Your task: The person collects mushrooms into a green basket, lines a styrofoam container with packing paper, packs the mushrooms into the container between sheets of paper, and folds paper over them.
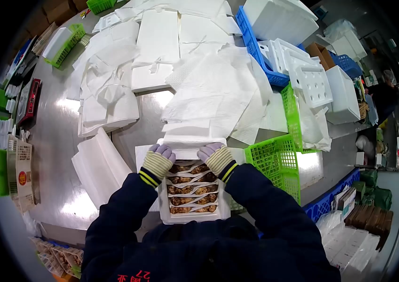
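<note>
A white foam box (164, 214) stands at the table's near edge, holding several rows of brown, knobbly items (179, 200) with white paper strips between the rows. At its far left corner, my left hand (161, 154), in a lilac and striped glove, has its fingers bent over a white sheet (187, 152) along the box's far side. My right hand (212, 152), gloved alike, grips the same sheet at the far right corner. The fingertips of both hands are curled on the white material. The far end of the box is partly hidden by the sheet.
Piles of white paper (209, 89) spread across the steel table (53, 141). A folded white sheet (99, 167) lies left of the box, a green basket (274, 162) right of it. Farther right are a blue crate (256, 42) and foam trays (310, 82). A red scale (31, 101) is at left.
</note>
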### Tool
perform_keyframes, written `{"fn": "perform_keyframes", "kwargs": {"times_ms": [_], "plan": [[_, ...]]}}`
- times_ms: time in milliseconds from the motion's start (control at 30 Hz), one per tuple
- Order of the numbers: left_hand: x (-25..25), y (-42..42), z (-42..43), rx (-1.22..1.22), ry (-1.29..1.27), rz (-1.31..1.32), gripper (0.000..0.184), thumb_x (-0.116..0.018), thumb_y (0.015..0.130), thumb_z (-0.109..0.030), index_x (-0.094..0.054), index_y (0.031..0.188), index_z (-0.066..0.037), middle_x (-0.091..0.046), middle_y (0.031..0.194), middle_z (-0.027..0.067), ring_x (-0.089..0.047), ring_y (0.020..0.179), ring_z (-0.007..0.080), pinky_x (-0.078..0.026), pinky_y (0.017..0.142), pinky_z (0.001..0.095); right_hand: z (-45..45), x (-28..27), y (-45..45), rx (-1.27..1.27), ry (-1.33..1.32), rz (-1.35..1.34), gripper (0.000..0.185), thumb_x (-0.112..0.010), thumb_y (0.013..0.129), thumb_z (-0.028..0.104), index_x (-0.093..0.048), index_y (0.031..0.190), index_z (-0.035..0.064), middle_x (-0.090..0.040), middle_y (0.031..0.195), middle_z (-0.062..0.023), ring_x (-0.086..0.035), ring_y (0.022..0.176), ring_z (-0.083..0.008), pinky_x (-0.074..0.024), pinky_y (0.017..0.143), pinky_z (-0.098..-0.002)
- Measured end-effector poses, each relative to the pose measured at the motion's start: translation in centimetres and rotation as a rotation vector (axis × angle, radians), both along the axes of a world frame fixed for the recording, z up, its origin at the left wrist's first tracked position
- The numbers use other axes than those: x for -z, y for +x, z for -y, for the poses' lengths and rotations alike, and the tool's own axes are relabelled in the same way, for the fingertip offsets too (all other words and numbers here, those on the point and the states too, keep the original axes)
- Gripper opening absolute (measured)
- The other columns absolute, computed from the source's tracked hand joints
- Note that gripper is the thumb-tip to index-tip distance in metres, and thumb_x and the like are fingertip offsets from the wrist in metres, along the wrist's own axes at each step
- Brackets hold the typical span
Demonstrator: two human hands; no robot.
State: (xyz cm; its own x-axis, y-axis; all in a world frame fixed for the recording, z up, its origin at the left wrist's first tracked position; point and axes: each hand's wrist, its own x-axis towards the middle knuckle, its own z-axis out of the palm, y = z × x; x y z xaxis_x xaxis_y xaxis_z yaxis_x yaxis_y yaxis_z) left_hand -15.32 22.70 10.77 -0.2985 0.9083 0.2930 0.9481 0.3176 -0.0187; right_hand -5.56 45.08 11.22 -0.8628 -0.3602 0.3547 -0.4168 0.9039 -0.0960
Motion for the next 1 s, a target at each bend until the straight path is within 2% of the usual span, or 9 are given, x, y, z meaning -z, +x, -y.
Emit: {"fn": "perform_keyframes", "kwargs": {"times_ms": [200, 267, 367, 533, 600, 767, 867, 933, 1000], "plan": [[3.3, 0.1, -2.3, -0.168, -0.167, -0.058, 0.013, -0.050, 0.077, -0.016, -0.059, 0.078, -0.007, -0.061, 0.078, 0.0074, -0.057, 0.079, 0.0221, -0.040, 0.084, 0.0437, 1.2, 3.2, -0.5, 0.250, 0.309, 0.483, 0.017, -0.046, 0.081, 0.019, -0.056, 0.092, 0.0110, -0.059, 0.086, -0.0037, -0.058, 0.082, -0.0200, -0.0438, 0.075, -0.0402], [3.1, 0.5, -3.1, -0.217, -0.359, 0.110, 0.020, -0.047, 0.081, -0.017, -0.061, 0.087, -0.004, -0.063, 0.082, 0.0097, -0.056, 0.083, 0.0250, -0.037, 0.088, 0.0484, 1.7, 3.4, -0.8, 0.290, 0.315, 0.619, 0.018, -0.044, 0.083, 0.020, -0.056, 0.094, 0.0115, -0.060, 0.088, -0.0045, -0.058, 0.086, -0.0203, -0.0422, 0.080, -0.0426], [4.9, 1.7, -3.5, -0.254, -0.310, -0.078, 0.013, -0.049, 0.077, -0.015, -0.059, 0.078, -0.007, -0.057, 0.074, 0.0061, -0.052, 0.082, 0.0237, -0.033, 0.091, 0.0548, 1.8, 3.3, -0.8, 0.303, 0.287, 0.617, 0.020, -0.042, 0.084, 0.020, -0.056, 0.096, 0.0119, -0.059, 0.094, -0.0061, -0.056, 0.092, -0.0209, -0.0402, 0.082, -0.0443], [4.9, 2.5, -3.8, -0.313, -0.474, 0.031, 0.017, -0.049, 0.078, -0.015, -0.058, 0.086, -0.003, -0.055, 0.077, 0.0098, -0.052, 0.084, 0.0268, -0.027, 0.098, 0.0596, 2.3, 2.5, -1.3, 0.320, 0.297, 0.757, 0.024, -0.040, 0.085, 0.019, -0.056, 0.101, 0.0106, -0.057, 0.105, -0.0078, -0.054, 0.102, -0.0225, -0.0371, 0.090, -0.0452], [5.6, 2.7, -3.2, -0.330, -0.185, -0.056, 0.019, -0.049, 0.077, -0.014, -0.056, 0.089, -0.001, -0.057, 0.085, 0.0141, -0.052, 0.091, 0.0314, -0.026, 0.099, 0.0604, 2.5, 2.9, -0.8, 0.341, 0.299, 0.661, 0.025, -0.040, 0.086, 0.020, -0.056, 0.101, 0.0101, -0.056, 0.108, -0.0089, -0.052, 0.105, -0.0240, -0.0364, 0.092, -0.0441], [5.3, 3.2, -2.3, -0.308, -0.286, 0.005, 0.025, -0.047, 0.079, -0.014, -0.054, 0.099, -0.002, -0.056, 0.093, 0.0132, -0.051, 0.100, 0.0306, -0.023, 0.103, 0.0555, 1.7, 0.5, -1.1, 0.254, 0.148, 0.839, 0.032, -0.046, 0.081, 0.013, -0.051, 0.113, 0.0067, -0.053, 0.113, -0.0149, -0.050, 0.107, -0.0292, -0.0372, 0.094, -0.0428], [2.3, 3.0, -2.4, -0.340, -0.222, 0.100, 0.031, -0.045, 0.079, -0.013, -0.052, 0.107, -0.004, -0.055, 0.102, 0.0106, -0.051, 0.098, 0.0272, -0.029, 0.098, 0.0518, -1.5, -5.7, 0.9, 0.267, -0.296, 0.646, 0.042, -0.053, 0.073, 0.001, -0.049, 0.114, 0.0041, -0.053, 0.110, -0.0187, -0.051, 0.105, -0.0328, -0.0409, 0.091, -0.0389], [1.6, 3.7, -2.3, -0.280, -0.108, 0.098, 0.032, -0.045, 0.079, -0.012, -0.050, 0.109, -0.004, -0.055, 0.104, 0.0099, -0.051, 0.097, 0.0263, -0.032, 0.097, 0.0493, -5.2, -5.0, 3.8, 0.348, -0.338, 0.381, 0.038, -0.049, 0.075, 0.001, -0.050, 0.113, 0.0028, -0.055, 0.107, -0.0207, -0.053, 0.100, -0.0348, -0.0424, 0.089, -0.0384], [0.3, 4.2, -4.0, -0.175, -0.162, 0.261, 0.035, -0.046, 0.078, -0.013, -0.049, 0.112, -0.003, -0.055, 0.107, 0.0108, -0.052, 0.098, 0.0258, -0.035, 0.093, 0.0426, -8.1, -6.7, 7.8, 0.474, -0.378, 0.361, 0.035, -0.046, 0.077, -0.001, -0.052, 0.111, 0.0011, -0.057, 0.105, -0.0209, -0.055, 0.096, -0.0337, -0.0440, 0.086, -0.0378]]}}
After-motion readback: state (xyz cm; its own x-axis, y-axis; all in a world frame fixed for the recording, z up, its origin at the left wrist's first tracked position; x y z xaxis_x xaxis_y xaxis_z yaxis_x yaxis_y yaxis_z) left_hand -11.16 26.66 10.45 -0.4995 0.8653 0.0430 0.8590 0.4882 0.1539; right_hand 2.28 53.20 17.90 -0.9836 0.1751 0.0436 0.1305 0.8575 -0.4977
